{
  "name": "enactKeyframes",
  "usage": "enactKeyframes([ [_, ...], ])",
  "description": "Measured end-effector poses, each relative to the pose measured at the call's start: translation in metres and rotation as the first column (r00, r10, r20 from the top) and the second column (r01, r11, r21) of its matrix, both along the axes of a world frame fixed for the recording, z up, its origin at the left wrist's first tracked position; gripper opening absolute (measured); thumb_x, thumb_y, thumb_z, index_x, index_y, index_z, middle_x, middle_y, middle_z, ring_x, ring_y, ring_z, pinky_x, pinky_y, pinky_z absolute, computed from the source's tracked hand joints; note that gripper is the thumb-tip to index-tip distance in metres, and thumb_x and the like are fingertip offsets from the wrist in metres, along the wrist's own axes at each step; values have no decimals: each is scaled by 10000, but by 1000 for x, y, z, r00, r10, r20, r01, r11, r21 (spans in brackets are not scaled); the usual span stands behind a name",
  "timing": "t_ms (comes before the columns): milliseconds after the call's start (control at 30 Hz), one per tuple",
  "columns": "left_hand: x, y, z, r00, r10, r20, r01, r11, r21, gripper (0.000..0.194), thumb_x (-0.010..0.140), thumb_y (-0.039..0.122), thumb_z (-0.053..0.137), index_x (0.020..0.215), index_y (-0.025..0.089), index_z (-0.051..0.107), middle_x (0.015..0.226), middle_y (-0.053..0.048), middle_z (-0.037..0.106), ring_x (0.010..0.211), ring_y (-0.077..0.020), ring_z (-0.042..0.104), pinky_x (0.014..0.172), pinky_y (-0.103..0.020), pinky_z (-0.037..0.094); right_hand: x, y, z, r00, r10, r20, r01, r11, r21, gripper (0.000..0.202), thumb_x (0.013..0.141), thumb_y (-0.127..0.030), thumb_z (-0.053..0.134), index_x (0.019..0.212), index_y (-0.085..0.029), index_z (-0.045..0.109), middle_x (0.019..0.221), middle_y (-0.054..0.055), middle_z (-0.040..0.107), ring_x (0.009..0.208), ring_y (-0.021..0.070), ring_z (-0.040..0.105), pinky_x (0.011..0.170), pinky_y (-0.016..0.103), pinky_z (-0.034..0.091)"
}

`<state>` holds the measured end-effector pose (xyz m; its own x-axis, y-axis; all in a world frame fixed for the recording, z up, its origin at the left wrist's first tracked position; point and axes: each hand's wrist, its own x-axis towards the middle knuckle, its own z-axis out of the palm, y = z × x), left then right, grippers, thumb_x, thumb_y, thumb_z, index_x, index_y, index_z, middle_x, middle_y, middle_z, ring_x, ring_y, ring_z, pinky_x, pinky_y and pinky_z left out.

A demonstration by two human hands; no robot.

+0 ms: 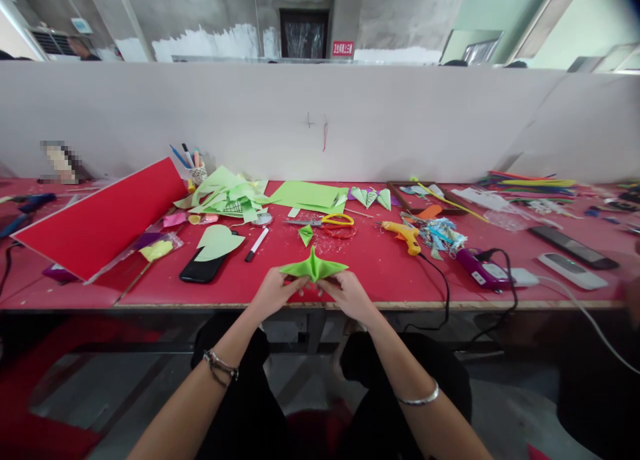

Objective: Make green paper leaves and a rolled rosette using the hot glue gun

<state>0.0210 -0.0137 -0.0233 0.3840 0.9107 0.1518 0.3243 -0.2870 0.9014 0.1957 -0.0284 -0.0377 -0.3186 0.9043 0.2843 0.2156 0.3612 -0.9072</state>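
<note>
Green folded paper shape with pointed ends (314,268): held between both hands over the near middle of the red tabletop (363,273).
Left hand (277,292): closed, thumb and fingers pinching the left part of the shape.
Right hand (349,293): closed, gripping the right part in a matching pinch; both thumbs point inward.
Small green folded paper diamond (306,234): just beyond the held shape, at the centre.
Metal scissors with yellow handles (336,220): beyond the diamond, blades pointing left.
Near left: a pale green rounded paper cutout (221,241) lies partly over a flat black device (201,269); a white marker with a black cap (257,244) is to their right.
Far left: a large red rectangular board (107,217) stands tilted, left of a loose heap of pale green paper scraps (225,192).
Far middle: flat light green paper sheets (305,195) lie right of the heap.
Right: a yellow glue gun (404,235) lies left of a purple boxy device (480,272).
</note>
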Motion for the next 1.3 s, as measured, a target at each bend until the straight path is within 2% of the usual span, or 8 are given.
enactKeyframes([
  [167,2,2,0,995,-24,-92,32,995,92,224,741,308,524,791,151,676,735,-47,679,710,-194,600,646,-238,432,-1,0,3,992,5,125,-23,990,140,215,769,-178,476,901,-212,642,888,33,653,856,187,573,786,296,416],
  [300,3,3,0,997,-79,-17,79,997,20,232,709,247,545,873,143,673,844,-61,688,814,-225,601,717,-272,442,-2,2,1,989,-40,142,20,990,140,205,769,-195,480,891,-215,644,893,41,656,850,196,574,777,317,420],
  [400,5,4,-2,994,-90,56,91,995,-26,280,683,239,568,925,130,656,934,-75,675,867,-233,594,771,-301,440,-4,3,-6,994,-93,61,89,993,75,146,753,-235,511,822,-189,631,825,45,656,766,189,584,727,315,438],
  [533,13,3,-8,985,79,156,-67,994,-80,309,646,255,596,917,112,638,924,-87,675,859,-229,602,778,-316,449,-11,6,-14,973,-136,-189,116,987,-116,160,727,-276,537,843,-176,583,762,34,640,706,166,584,684,291,462],
  [700,23,1,-10,948,188,259,-148,975,-163,283,630,300,626,846,118,643,864,-66,686,832,-211,607,771,-308,455,-20,6,-13,909,-235,-344,183,967,-176,160,689,-332,571,759,-190,551,711,10,607,661,142,566,663,267,463],
  [833,24,0,-15,929,234,288,-178,962,-206,235,628,323,629,742,119,648,726,-38,686,726,-189,609,691,-288,471,-21,4,-12,889,-264,-373,195,958,-212,169,676,-335,585,744,-183,556,697,7,606,657,136,562,649,258,457],
  [1033,28,0,-29,878,307,367,-234,945,-230,270,625,308,620,807,111,651,799,-65,693,770,-200,620,711,-300,476,-23,2,-14,873,-285,-397,207,951,-228,140,673,-299,581,759,-189,576,727,16,624,682,143,569,678,271,458],
  [1300,31,-2,-25,892,230,389,-164,967,-197,269,608,274,646,828,122,670,827,-58,695,848,-231,612,765,-322,464,-18,2,-13,861,-361,-357,297,928,-224,120,700,-300,559,712,-181,571,629,-5,585,593,125,534,606,253,435],
])
